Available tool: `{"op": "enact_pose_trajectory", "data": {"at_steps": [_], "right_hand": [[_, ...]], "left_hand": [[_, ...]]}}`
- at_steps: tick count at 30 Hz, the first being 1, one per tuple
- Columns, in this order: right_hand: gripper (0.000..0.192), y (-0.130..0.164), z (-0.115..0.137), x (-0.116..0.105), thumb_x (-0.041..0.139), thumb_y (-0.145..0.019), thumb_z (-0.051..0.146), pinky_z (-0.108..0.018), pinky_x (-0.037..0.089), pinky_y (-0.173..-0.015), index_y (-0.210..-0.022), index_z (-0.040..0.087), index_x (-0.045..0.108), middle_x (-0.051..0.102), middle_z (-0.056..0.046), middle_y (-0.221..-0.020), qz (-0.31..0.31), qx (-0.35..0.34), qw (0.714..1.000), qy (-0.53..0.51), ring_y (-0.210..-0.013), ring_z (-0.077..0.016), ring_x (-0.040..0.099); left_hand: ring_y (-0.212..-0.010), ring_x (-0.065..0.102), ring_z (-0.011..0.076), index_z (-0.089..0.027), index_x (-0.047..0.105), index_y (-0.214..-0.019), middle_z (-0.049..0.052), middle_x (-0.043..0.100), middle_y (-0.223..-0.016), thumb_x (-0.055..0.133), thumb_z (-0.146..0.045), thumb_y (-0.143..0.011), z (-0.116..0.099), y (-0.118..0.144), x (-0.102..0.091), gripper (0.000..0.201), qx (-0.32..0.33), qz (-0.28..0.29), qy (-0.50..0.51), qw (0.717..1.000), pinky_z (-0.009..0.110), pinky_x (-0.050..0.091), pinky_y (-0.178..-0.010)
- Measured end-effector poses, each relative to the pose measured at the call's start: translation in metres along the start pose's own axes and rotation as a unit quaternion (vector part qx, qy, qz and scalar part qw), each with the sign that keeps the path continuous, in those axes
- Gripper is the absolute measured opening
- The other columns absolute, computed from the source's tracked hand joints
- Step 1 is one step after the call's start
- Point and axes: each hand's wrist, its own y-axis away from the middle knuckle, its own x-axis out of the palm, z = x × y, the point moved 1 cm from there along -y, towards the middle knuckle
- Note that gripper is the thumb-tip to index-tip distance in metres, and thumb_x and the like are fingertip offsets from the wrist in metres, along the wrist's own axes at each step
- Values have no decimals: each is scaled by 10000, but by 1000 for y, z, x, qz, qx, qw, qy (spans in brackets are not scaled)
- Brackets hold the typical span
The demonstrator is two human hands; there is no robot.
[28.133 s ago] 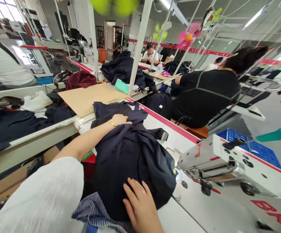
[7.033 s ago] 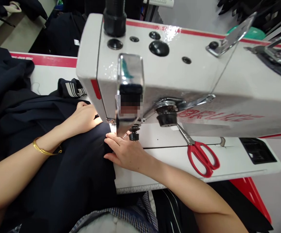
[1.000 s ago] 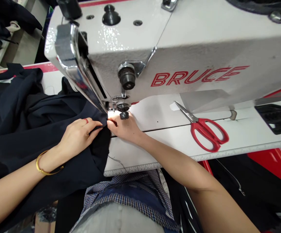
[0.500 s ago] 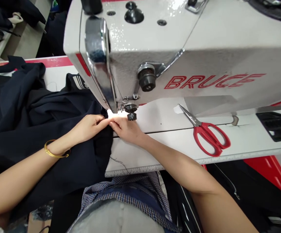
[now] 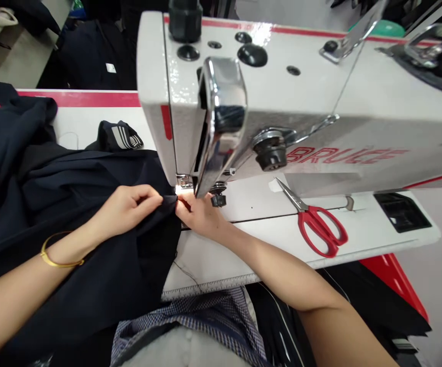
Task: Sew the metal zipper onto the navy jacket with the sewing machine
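Observation:
A large dark navy garment [image 5: 79, 173] spreads over the left of the table and hangs past its front edge. My left hand [image 5: 131, 206] pinches a fold of it between thumb and fingers, just left of the sewing machine's needle area. On the other side of that short stretch of cloth, my right hand [image 5: 200, 214] grips the garment's edge close to the needle; its fingertips are partly hidden by the machine. The white sewing machine [image 5: 312, 97] stands over both hands, its lamp lighting the spot. A striped piece of cloth [image 5: 125, 136] lies behind the garment.
Red-handled scissors [image 5: 318, 224] lie on the table right of my right forearm. A ruler strip [image 5: 221, 284] runs along the front edge. Loose thread [image 5: 186, 270] lies near the garment. Dark clothing [image 5: 94, 51] is piled behind the table, and a red surface [image 5: 400, 285] shows below right.
My hands have drawn apart, with a stretch of the navy cloth now showing between them. The camera view has shifted, so the machine sits lower and farther right in it.

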Motion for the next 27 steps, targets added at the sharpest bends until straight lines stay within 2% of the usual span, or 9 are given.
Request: {"op": "enact_pose_trajectory", "data": {"at_steps": [3, 7, 14, 19, 23, 27], "right_hand": [[193, 1, 3, 3, 408, -831, 243, -213, 305, -605, -731, 187, 562, 517, 42, -602, 15, -61, 996, -57, -586, -94, 470], [156, 3, 4, 4, 413, -837, 223, -197, 323, -593, -785, 181, 554, 540, 29, -659, 27, -111, 990, -82, -605, -92, 482], [188, 4, 4, 1, 430, -827, 267, -190, 328, -575, -716, 172, 549, 508, 40, -585, 26, -46, 994, -92, -568, -85, 472], [202, 3, 6, 0, 415, -812, 274, -204, 301, -533, -672, 175, 521, 478, 38, -544, 43, -23, 997, -63, -529, -90, 448], [181, 3, 7, 1, 400, -812, 248, -205, 291, -524, -716, 172, 532, 510, 26, -582, 46, -48, 996, -64, -540, -89, 455], [160, 3, 6, 4, 389, -806, 215, -195, 285, -521, -727, 177, 523, 505, 29, -593, 22, -79, 994, -68, -546, -85, 450]], "left_hand": [[-465, 343, 66, -133, 515, -580, -27, 410, -477, 387, -504, -778, -10, -1, 7, 439, 25, 50, -52, 997, 175, 250, -422], [-418, 267, 54, -153, 331, -465, -38, 298, -433, 427, -551, -732, -13, -2, 12, 488, 2, 43, -85, 995, 188, 175, -378], [-467, 267, 65, -165, 295, -531, -43, 280, -505, 399, -447, -763, -2, 1, 9, 380, 37, 102, -52, 993, 188, 210, -425], [-497, 283, 74, -167, 299, -564, -42, 278, -545, 383, -428, -785, -4, 2, 3, 352, 22, 155, 14, 988, 188, 244, -452], [-509, 300, 77, -155, 409, -575, -38, 328, -539, 413, -469, -778, -7, 2, 3, 374, -8, 120, 35, 992, 189, 247, -455], [-528, 362, 84, -143, 495, -616, -27, 416, -548, 413, -461, -779, -6, 0, 7, 366, -24, 66, 37, 997, 189, 282, -480]]}}
